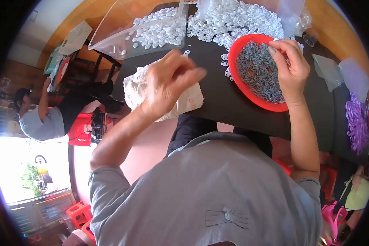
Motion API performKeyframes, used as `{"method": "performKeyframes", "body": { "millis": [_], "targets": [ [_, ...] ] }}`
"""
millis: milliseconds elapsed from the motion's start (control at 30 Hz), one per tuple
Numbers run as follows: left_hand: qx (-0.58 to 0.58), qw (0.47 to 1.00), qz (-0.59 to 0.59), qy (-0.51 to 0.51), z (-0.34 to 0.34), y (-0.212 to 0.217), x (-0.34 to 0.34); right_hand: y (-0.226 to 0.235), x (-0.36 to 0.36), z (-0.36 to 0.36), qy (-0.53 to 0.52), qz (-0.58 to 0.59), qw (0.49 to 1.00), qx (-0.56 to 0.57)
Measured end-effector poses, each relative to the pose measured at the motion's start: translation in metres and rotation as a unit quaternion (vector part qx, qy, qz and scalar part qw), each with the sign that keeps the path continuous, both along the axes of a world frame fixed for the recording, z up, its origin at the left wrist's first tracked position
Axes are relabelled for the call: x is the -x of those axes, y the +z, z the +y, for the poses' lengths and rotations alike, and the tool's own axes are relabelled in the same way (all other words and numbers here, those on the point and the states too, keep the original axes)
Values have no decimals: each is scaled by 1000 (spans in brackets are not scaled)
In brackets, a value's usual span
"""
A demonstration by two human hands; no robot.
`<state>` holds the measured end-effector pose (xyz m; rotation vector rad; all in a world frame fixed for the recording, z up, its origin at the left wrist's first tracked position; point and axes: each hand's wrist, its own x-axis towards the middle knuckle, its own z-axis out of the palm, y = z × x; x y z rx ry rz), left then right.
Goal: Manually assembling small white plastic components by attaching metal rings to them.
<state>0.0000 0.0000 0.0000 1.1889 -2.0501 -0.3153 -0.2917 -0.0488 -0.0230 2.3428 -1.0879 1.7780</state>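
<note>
My left hand (170,82) hovers over a white lacy cloth (135,88) on the black table (217,102), fingers pinched together; it is blurred and I cannot see what is between them. My right hand (290,67) reaches into a red bowl (233,61) filled with small grey metal pieces (256,69), fingertips pinching at the bowl's far rim. A heap of small white plastic pieces (229,20) lies just beyond the bowl.
A clear plastic tray (123,37) holding more white pieces stands at the back left. Clear bags (342,71) and purple strips (356,119) lie at the right. Another person (41,119) sits at the left beside a red stool (80,129).
</note>
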Motion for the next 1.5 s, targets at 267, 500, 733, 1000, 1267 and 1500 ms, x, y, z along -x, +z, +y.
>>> {"method": "performKeyframes", "body": {
  "millis": [267,500,733,1000,1267,1500],
  "targets": [
    [-452,736,485,-135,-103,-20,84,-4,3,-5,-20,4,1000,-11],
    [-532,606,556,-202,-83,-23,108,2,6,-3,-19,14,999,-22],
    [-518,614,572,-165,-79,-7,125,3,5,-2,-18,38,999,20],
    [-481,598,602,-219,-87,-11,127,1,-4,-4,-84,195,972,105],
    [-491,564,618,-243,-83,-13,120,-1,-12,-7,-86,211,970,88],
    [-495,541,624,-271,-82,-20,124,-1,-13,-7,-63,197,977,57]
  ]
}}
